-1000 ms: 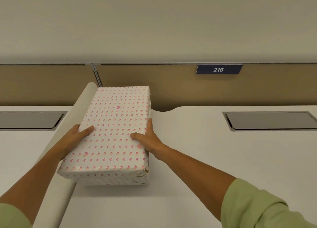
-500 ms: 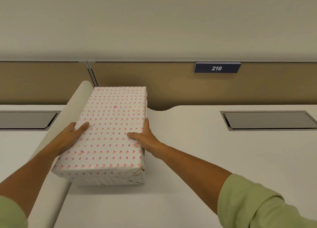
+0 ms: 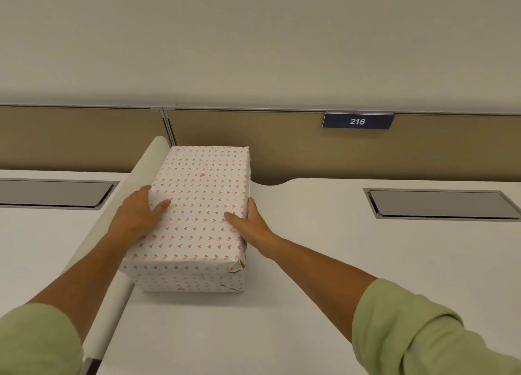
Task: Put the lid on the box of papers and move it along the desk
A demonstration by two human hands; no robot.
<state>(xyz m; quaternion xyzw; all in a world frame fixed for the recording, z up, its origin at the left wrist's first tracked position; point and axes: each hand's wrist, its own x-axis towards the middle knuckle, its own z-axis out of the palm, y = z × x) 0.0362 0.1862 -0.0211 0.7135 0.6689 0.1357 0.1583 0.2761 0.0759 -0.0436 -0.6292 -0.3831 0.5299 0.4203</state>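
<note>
Box (image 3: 197, 205) farther left now, both hands' fingers hidden.

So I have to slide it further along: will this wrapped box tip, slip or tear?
The box is long, low and flat on the desk, so it probably slides rather than tips. Both hands, left and right, press its sides; smooth paper may slip. The near corner's wrapping is already torn, so it could rip more.
</note>
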